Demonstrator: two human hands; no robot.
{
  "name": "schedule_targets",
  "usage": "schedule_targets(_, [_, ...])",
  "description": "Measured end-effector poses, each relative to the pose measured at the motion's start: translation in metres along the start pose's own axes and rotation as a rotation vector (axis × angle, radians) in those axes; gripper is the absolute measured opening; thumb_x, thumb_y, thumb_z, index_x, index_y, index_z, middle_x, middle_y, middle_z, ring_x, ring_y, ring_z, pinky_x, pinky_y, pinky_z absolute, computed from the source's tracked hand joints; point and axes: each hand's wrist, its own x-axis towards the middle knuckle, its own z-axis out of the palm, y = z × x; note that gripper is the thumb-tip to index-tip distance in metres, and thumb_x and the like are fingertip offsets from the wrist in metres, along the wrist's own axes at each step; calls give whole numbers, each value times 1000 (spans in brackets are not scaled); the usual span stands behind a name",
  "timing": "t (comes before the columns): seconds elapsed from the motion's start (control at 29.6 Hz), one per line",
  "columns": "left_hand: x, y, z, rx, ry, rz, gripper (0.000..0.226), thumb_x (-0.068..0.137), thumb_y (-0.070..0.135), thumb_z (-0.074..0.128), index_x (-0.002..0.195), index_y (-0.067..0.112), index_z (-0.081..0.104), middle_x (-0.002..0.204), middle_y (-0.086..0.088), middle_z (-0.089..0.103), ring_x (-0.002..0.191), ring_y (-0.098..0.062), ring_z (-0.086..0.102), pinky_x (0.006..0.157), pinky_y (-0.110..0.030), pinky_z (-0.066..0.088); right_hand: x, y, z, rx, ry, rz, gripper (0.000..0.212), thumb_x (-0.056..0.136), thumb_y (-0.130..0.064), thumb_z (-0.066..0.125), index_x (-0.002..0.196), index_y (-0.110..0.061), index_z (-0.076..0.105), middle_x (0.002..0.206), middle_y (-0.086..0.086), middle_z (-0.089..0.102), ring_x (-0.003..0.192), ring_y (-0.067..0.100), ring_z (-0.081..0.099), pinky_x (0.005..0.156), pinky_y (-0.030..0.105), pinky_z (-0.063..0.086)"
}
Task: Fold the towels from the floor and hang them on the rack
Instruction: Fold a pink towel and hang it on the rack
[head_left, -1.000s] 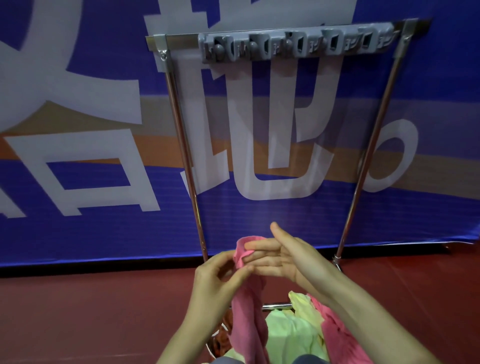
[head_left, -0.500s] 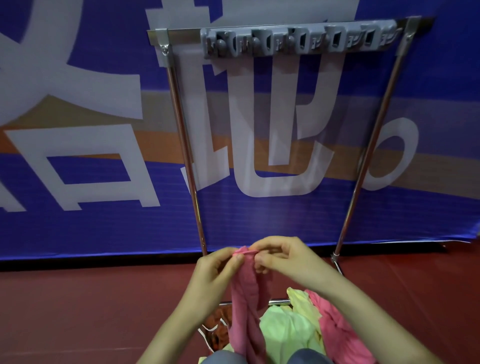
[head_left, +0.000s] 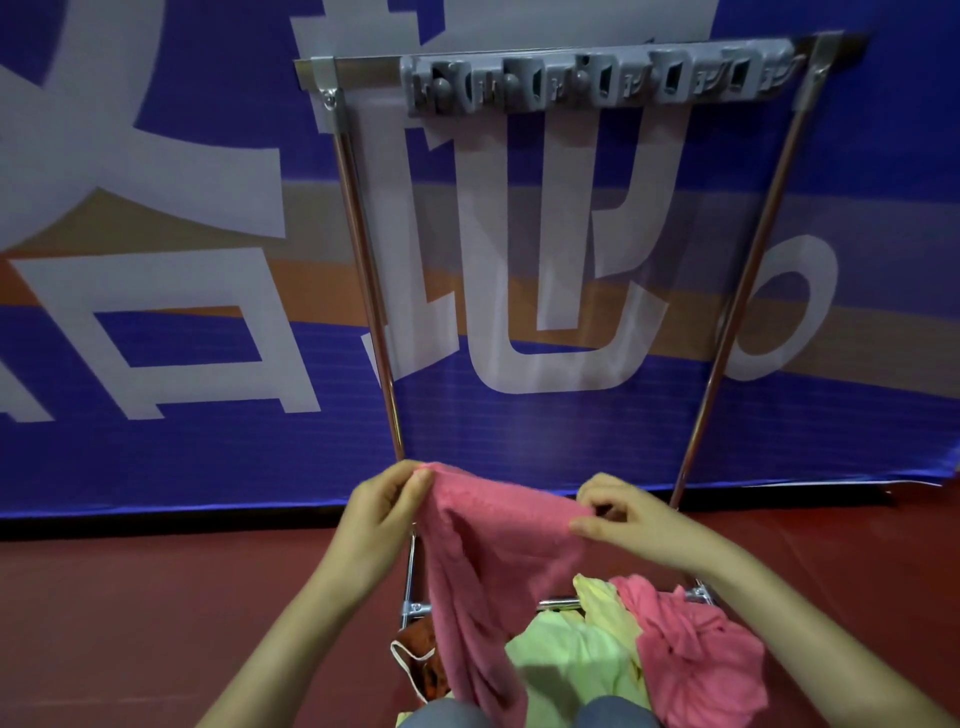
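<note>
A pink towel (head_left: 493, 540) hangs stretched between my two hands in front of the metal rack (head_left: 363, 260). My left hand (head_left: 387, 512) pinches its left top corner. My right hand (head_left: 623, 512) pinches the top edge further right. The rest of the towel droops down toward the floor. Below it lies a heap of towels: a light green one (head_left: 566, 660), a pale yellow one (head_left: 605, 605) and another pink one (head_left: 696, 649). The rack's top bar (head_left: 363, 67) carries a grey strip of clips (head_left: 597, 78).
A blue banner wall (head_left: 182, 415) with large white characters stands right behind the rack. The floor (head_left: 156, 623) is dark red. A patterned orange-brown cloth (head_left: 423, 654) lies at the rack's left foot. My knees show at the bottom edge.
My hands have drawn apart from the bunched towel top, spreading its upper edge wide between them.
</note>
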Motion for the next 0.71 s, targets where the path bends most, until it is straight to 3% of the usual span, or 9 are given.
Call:
schedule_targets(0.1, [4,-3,-4,63,36,-6,23,92,15,45,84,21,65,88,-12,70,81,-16,61,77,-30,46,1,-7,-18,5,83,-48,14,84,-13,61,71,-16,56,91,4,54,78,-1,49,72,10,40])
schedule_targets(0.2, [10,11,-9,55,112,18,25,92,16,43,83,27,64,84,-5,69,82,-20,63,79,-32,48,2,-40,-39,65,193,-136,10,82,-9,61,74,-15,62,80,0,62,74,4,56,70,15,45])
schedule_targets(0.4, [33,84,-37,-21,318,335,22,92,22,44,82,35,59,73,10,63,72,-10,58,69,-27,51,-7,-129,-93,158,455,-388,13,80,-12,62,69,-19,61,63,-8,63,63,-1,57,63,15,50])
schedule_targets(0.47, [44,93,-39,-7,301,345,23,93,21,44,80,30,60,73,7,61,69,-1,57,66,-17,51,-1,-136,-100,119,472,-365,14,81,-11,62,68,-18,58,63,-4,59,56,-3,56,54,12,50])
schedule_targets(0.54, [48,91,-32,-10,240,276,23,93,17,42,83,22,62,75,-1,62,71,-6,60,68,-19,53,2,-134,-99,57,468,-316,14,81,-9,61,69,-14,57,65,3,58,54,-4,56,52,9,47])
schedule_targets(0.57, [48,93,-31,-24,222,256,22,93,17,42,86,18,63,77,-4,62,72,-9,61,68,-20,54,1,-134,-100,53,485,-305,13,81,-9,61,70,-13,58,67,6,59,57,-1,57,54,12,50])
schedule_targets(0.64, [46,94,-29,-74,212,245,22,93,15,42,89,15,64,76,-5,62,69,-7,60,63,-16,54,-2,-134,-104,87,517,-282,14,81,-11,62,68,-15,59,69,7,60,66,11,59,65,30,56])
schedule_targets(0.71, [44,97,-30,-111,196,248,23,93,16,42,90,13,64,75,-3,62,67,-6,61,60,-15,54,-4,-134,-108,69,540,-272,17,81,-13,63,66,-21,58,68,2,60,68,12,59,70,39,55])
